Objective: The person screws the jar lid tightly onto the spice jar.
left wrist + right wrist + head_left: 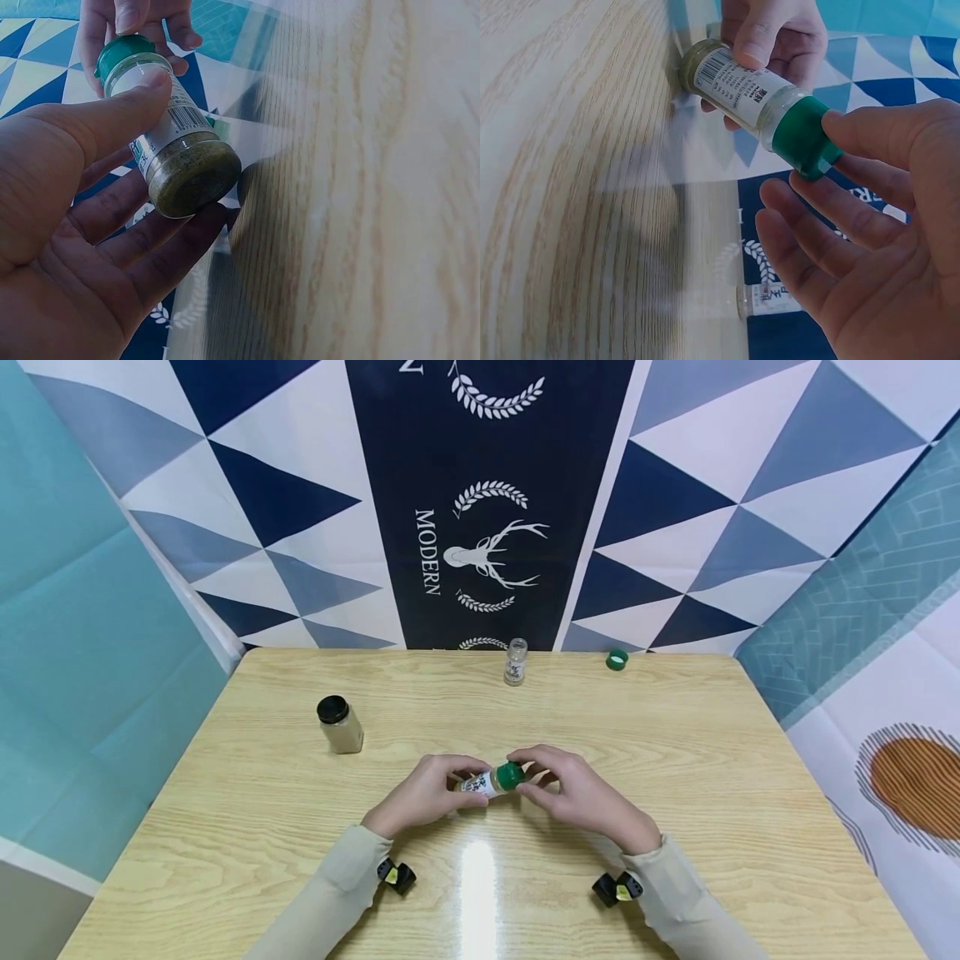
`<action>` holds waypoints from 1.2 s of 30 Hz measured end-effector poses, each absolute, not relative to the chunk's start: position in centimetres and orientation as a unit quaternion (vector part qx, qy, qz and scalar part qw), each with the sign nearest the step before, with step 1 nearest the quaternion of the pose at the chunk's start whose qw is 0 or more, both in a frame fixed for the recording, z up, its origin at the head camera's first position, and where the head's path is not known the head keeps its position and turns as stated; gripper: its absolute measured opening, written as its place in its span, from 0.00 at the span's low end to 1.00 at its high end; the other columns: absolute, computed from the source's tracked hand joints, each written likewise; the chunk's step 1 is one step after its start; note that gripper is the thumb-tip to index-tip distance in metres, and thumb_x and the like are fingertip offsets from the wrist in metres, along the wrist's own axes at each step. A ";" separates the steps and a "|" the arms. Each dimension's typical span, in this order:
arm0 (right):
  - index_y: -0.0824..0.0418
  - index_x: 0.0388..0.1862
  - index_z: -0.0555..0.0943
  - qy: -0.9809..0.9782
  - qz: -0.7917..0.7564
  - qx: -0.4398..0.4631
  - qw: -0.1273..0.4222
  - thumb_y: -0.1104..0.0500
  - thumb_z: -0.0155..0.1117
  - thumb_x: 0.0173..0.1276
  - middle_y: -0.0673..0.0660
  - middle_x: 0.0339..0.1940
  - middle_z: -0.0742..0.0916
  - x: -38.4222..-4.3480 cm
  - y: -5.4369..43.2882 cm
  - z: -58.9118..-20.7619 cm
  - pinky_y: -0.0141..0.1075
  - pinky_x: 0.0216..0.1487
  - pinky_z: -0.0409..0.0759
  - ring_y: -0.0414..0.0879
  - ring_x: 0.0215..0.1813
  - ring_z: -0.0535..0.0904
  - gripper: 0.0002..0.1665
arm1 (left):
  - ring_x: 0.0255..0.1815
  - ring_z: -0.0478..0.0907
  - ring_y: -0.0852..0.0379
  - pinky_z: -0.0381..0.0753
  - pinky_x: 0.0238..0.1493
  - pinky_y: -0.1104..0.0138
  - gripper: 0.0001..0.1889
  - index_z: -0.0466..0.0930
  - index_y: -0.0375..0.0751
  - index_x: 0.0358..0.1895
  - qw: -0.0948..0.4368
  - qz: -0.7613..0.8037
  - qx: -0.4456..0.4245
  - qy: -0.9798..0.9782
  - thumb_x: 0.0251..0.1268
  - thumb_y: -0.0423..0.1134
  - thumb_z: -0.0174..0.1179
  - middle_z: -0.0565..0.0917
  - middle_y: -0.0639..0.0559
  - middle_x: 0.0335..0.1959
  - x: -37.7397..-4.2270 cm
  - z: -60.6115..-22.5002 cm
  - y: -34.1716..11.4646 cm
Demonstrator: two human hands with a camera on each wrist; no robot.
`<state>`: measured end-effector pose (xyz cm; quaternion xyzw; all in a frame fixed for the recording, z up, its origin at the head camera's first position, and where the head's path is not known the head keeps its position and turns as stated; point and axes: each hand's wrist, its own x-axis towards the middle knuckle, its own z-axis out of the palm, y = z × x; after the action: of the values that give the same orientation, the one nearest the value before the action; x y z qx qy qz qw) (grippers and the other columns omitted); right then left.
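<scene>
Tilted between both hands is a glass spice jar [480, 784] with a white label and a green cap [511, 776]. The left hand [438, 789] grips its body, thumb over the label. In the left wrist view the spice jar [180, 150] shows dark greenish-brown powder by its base. The right hand [573, 793] pinches the green cap [804, 139] between thumb and fingertips, its other fingers loosely bent, as the right wrist view shows. Cap and jar are together.
An uncapped clear glass jar [515, 662] stands at the table's back edge. A loose green cap [617, 660] lies to its right. At the left is a black-lidded jar [341, 727] of pale brown powder. A patterned cloth [480, 460] hangs behind the wooden table [247, 777].
</scene>
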<state>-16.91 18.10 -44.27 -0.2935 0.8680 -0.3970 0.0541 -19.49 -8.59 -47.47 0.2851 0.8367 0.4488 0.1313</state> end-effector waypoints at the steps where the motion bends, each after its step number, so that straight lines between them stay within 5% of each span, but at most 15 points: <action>1: 0.63 0.67 0.78 0.868 -0.398 -0.292 0.055 0.60 0.67 0.74 0.56 0.59 0.86 -16.9 18.1 -44.3 0.34 0.49 0.88 0.47 0.50 0.86 0.25 | 0.48 0.83 0.62 0.85 0.51 0.67 0.22 0.85 0.48 0.61 0.131 0.449 0.285 0.837 0.64 0.45 0.74 0.88 0.56 0.50 -19.5 -47.5 -8.6; 29: 0.63 0.66 0.79 0.876 -0.400 -0.260 0.071 0.50 0.66 0.76 0.55 0.55 0.88 -16.9 18.1 -44.3 0.35 0.49 0.88 0.45 0.51 0.85 0.26 | 0.47 0.83 0.63 0.85 0.49 0.68 0.22 0.85 0.49 0.61 0.132 0.446 0.283 0.839 0.64 0.45 0.74 0.88 0.56 0.50 -19.5 -47.6 -8.6; 36: 0.61 0.72 0.73 0.881 -0.391 -0.256 0.077 0.44 0.65 0.76 0.53 0.52 0.88 -17.0 18.1 -44.2 0.40 0.51 0.88 0.45 0.51 0.85 0.34 | 0.48 0.83 0.63 0.85 0.49 0.68 0.22 0.85 0.49 0.61 0.135 0.447 0.283 0.838 0.64 0.45 0.73 0.88 0.56 0.50 -19.5 -47.5 -8.6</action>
<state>-17.03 18.12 -44.22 -0.2559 0.8806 -0.3914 0.0769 -19.45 -8.58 -47.54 0.2826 0.8377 0.4475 0.1349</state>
